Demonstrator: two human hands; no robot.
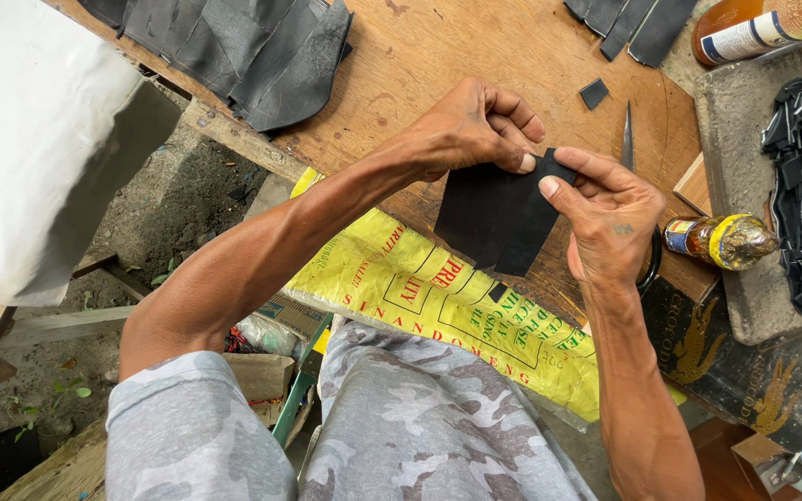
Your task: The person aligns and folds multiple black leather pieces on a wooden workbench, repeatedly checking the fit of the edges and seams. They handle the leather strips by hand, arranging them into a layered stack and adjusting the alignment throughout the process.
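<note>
While I sit at the wooden board (438, 65), I pinch one black rubber sheet (498, 215) with both hands. My left hand (471, 130) and right hand (610, 215) are closed on its top edge, just above the board. One knife blade (627, 137) and two bottles (721, 239) lie near it

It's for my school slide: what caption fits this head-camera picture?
Left hand and right hand pinch black sheet pieces above a wooden board.
</note>
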